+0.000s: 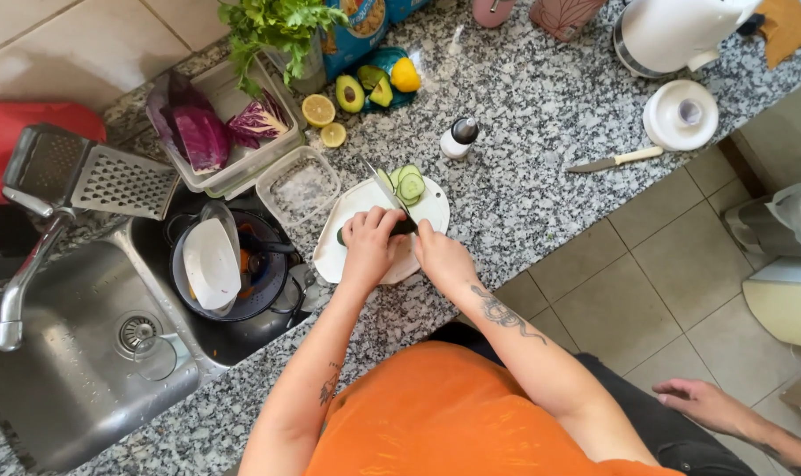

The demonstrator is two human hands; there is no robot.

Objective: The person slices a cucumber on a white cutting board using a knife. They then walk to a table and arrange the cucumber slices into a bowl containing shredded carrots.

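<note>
green cucumber (342, 235) lies on the round white cutting board (431, 211), its dark end poking out from under our left hand (369, 247), which is curled down over it and pins it to the board. our right hand (440, 254) is wrapped tight around the dark handle of a knife (384, 189), whose blade angles up and away across the board. just past the blade sit a few pale cucumber slices (409, 185), stacked loosely near the far rim.

the board rests on a speckled grey granite counter (524, 167). beside it on the left is a clear empty plastic tub (300, 187), and past that a larger tub holding purple cabbage leaves (202, 132). two lemon halves (319, 111) lie cut side up near a halved avocado (351, 92) and a whole lemon (406, 76). a bunch of green herbs (272, 22) stands at the back. a small white bottle with a dark cap (458, 138) is just beyond the board, and a second knife with a pale handle (615, 160) lies well apart to the right, near a white round lid (681, 115) and a white kettle (674, 31).

to the left, the steel sink (74, 379) holds a dark pot (264, 273) with a white dish in it; a metal grater (92, 172) leans by the tap (21, 282). another person's hand (704, 404) shows at the lower right, over the tiled floor.
</note>
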